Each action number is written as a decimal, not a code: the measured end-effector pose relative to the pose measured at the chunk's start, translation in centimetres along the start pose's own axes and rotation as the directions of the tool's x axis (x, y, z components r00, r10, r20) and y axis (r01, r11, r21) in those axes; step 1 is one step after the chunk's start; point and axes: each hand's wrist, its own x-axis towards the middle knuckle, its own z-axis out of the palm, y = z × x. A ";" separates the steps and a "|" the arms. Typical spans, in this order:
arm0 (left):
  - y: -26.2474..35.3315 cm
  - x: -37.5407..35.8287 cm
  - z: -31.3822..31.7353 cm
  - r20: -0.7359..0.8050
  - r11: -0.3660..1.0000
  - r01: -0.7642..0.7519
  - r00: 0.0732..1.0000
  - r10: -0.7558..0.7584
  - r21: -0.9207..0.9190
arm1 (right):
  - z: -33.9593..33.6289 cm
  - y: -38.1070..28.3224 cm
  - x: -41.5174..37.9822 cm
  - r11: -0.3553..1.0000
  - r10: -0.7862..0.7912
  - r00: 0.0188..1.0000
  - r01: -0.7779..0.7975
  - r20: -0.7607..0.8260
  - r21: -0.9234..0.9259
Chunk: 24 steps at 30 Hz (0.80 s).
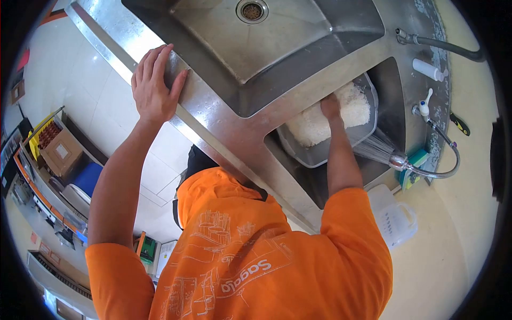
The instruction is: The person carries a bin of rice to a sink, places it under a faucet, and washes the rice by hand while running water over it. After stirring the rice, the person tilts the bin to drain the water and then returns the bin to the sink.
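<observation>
My left hand (154, 85) lies flat on the steel rim of the sink counter, fingers stretched out and holding nothing. In the smaller basin sits a translucent plastic tub (308, 160) with white rice (354, 106) heaped in it. My right hand (331, 108) reaches down into the rice; its fingers are buried, so their grip is hidden. Beside my right forearm, a spray head (398, 160) on a flexible metal hose sends water toward the tub.
A large basin (250, 48) with a drain is at the top. Along the wall are a faucet (424, 109), a grey hose (450, 47), a white bottle (426, 69) and a green sponge pack (415, 168). A clear plastic container (394, 218) stands at right. Shelves with a cardboard box (63, 152) are at left.
</observation>
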 end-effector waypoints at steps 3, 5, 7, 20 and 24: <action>-0.2 0.0 0.0 0.028 1.000 0.003 1.000 -0.003 -0.014 | -5.1 -3.7 -4.7 0.928 0.236 0.908 -0.316 0.346 0.196; 0.0 -0.1 -0.1 0.025 1.000 0.007 1.000 -0.007 -0.016 | -0.7 4.6 -5.8 0.973 -0.228 0.949 0.214 0.218 0.086; -0.1 -0.1 -0.1 0.018 1.000 0.012 1.000 -0.012 -0.018 | -1.1 6.4 -6.7 0.983 -0.177 0.980 0.173 0.088 0.059; -0.6 -0.4 0.5 -0.004 1.000 -0.015 1.000 0.015 -0.011 | -3.0 9.6 3.6 0.721 0.538 0.836 -0.524 0.111 0.453; -0.4 -0.2 0.3 -0.003 1.000 -0.011 1.000 0.011 -0.004 | -1.5 8.4 5.1 0.816 0.329 0.928 -0.372 0.173 0.443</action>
